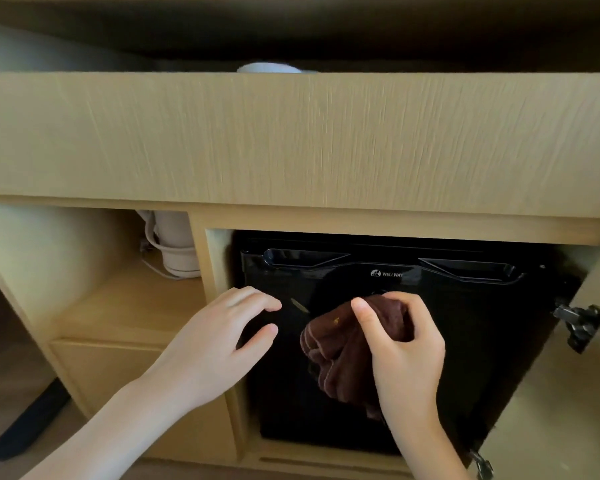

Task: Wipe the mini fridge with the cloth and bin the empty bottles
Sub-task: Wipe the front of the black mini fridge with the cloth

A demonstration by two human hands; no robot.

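Observation:
A black mini fridge (482,323) with a closed door sits inside a light wooden cabinet. My right hand (406,355) grips a bunched brown cloth (340,355) in front of the fridge door, below the white logo. My left hand (219,341) hovers at the fridge's left edge with fingers spread and curled, holding nothing. No bottles are visible.
The cabinet door (575,375) stands open at the right, its metal hinge (581,325) sticking out. A white kettle (174,244) with a cord sits in the open shelf to the left. A wide wooden countertop edge (291,140) overhangs above. A drawer front (101,368) lies below the shelf.

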